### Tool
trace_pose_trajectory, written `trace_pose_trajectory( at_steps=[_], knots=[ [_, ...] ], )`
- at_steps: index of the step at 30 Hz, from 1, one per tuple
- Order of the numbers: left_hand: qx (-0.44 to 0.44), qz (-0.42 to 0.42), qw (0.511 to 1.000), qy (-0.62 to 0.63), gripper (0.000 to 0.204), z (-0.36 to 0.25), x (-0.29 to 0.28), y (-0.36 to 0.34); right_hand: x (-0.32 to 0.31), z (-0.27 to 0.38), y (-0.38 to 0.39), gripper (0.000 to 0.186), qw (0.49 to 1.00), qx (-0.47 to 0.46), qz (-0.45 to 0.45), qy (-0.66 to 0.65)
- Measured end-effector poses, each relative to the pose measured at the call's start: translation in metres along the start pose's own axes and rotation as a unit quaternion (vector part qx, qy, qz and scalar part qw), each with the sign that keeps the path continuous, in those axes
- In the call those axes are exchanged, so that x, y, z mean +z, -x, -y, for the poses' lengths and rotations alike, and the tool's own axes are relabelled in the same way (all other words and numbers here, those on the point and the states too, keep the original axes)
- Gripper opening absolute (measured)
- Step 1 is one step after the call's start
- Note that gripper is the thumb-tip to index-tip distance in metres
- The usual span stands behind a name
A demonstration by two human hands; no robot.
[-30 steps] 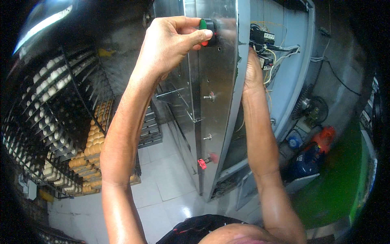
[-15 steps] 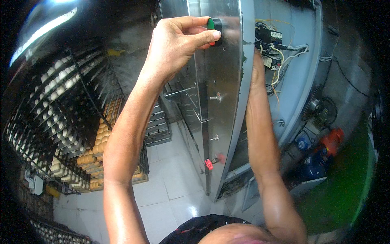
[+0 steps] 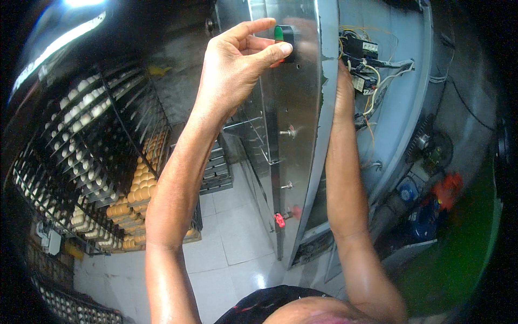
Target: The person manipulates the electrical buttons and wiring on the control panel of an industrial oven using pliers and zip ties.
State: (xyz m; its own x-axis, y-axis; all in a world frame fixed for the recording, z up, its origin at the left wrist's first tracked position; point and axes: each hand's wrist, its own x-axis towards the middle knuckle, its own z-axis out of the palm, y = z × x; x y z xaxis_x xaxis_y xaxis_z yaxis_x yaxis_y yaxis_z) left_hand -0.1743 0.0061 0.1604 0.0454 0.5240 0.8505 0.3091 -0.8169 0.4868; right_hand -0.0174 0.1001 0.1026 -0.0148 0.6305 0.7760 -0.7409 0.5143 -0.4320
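Note:
A black switch with a green and a red part (image 3: 279, 33) sits high on the upright stainless steel panel (image 3: 300, 97). My left hand (image 3: 237, 56) grips it, thumb on its lower side and forefinger at its upper edge. My right hand (image 3: 343, 89) reaches up inside the open grey-blue cabinet (image 3: 396, 116), behind the panel's edge. Its fingers are hidden there. Just beside it are black electrical contactors (image 3: 362, 48) with yellow and white wires (image 3: 376, 75). Lower on the panel are two small metal toggle switches (image 3: 289, 133) and a red valve handle (image 3: 279, 219).
Tall racks (image 3: 102, 100) at the left carry rows of pale dough pieces (image 3: 81, 116) and browned buns (image 3: 143, 186). Dark trays (image 3: 216, 167) are stacked behind my left forearm. A motor with a pulley (image 3: 426, 143), an orange object (image 3: 448, 189) and a blue container (image 3: 423, 221) stand at the right.
My left forefinger has shifted from the green part toward the switch's upper edge, while the thumb stays low on it. My right hand remains behind the panel. The view has shifted slightly.

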Motion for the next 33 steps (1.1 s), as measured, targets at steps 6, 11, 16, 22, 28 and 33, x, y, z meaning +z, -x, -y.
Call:
trace_pose_trajectory(
  at_steps=[6,11,16,22,28,33],
  knots=[
    [-0.001,0.000,1.000,0.018,0.047,0.002,0.003,0.001,0.002,0.002,0.000,0.026,1.000,0.003,0.001,-0.011],
    [0.008,0.005,1.000,0.024,0.045,0.006,0.002,0.000,0.009,0.007,0.003,0.026,0.999,0.018,0.007,-0.043],
    [0.003,-0.009,1.000,0.025,0.044,0.005,0.005,0.002,0.025,0.021,0.018,0.028,0.997,0.004,0.010,-0.081],
    [-0.006,0.001,1.000,0.022,0.045,0.001,0.001,0.002,0.008,0.004,0.014,0.032,0.999,-0.034,-0.023,-0.007],
    [-0.008,0.006,1.000,0.004,0.046,-0.002,-0.001,0.000,0.014,0.004,0.016,0.031,0.999,-0.025,-0.008,-0.046],
    [-0.017,0.008,1.000,0.013,0.047,-0.002,0.001,0.001,0.019,0.016,0.019,0.028,0.999,-0.009,0.005,-0.050]
  ],
)
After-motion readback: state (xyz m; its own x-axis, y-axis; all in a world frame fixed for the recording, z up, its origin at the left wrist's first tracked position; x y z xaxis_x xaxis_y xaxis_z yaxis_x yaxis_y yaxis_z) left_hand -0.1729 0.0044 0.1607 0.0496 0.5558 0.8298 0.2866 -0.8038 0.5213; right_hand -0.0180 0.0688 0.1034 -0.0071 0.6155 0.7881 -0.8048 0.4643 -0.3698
